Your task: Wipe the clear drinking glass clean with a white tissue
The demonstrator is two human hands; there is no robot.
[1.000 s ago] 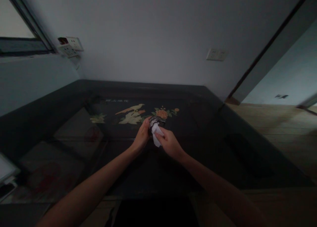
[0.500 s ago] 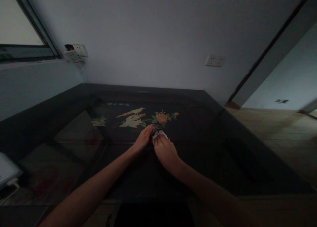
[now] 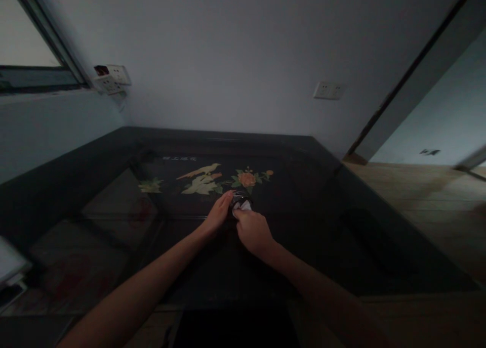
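A small dark, shiny round object point(image 3: 240, 196) sits over the middle of the dark glossy table point(image 3: 304, 257), just below a printed orange flower. My left hand point(image 3: 219, 212) is closed around its left side. On the near side, my right hand point(image 3: 253, 230) has its fingers pressed together on a crumpled white cloth or tissue point(image 3: 245, 205), which touches the object. The fingertips of the right hand are partly hidden in the cloth. What the dark object is cannot be made out in the dim light.
A long black object point(image 3: 375, 242) lies on the table's right side. At the left edge is a white device point(image 3: 11, 259) with a cable. Wall sockets point(image 3: 328, 90) are behind the table, and a window point(image 3: 34, 34) is at the upper left.
My right hand has turned and its fingers have curled in, with the white cloth now bunched nearer the dark object's middle. The left hand keeps its hold. The view has shifted slightly.
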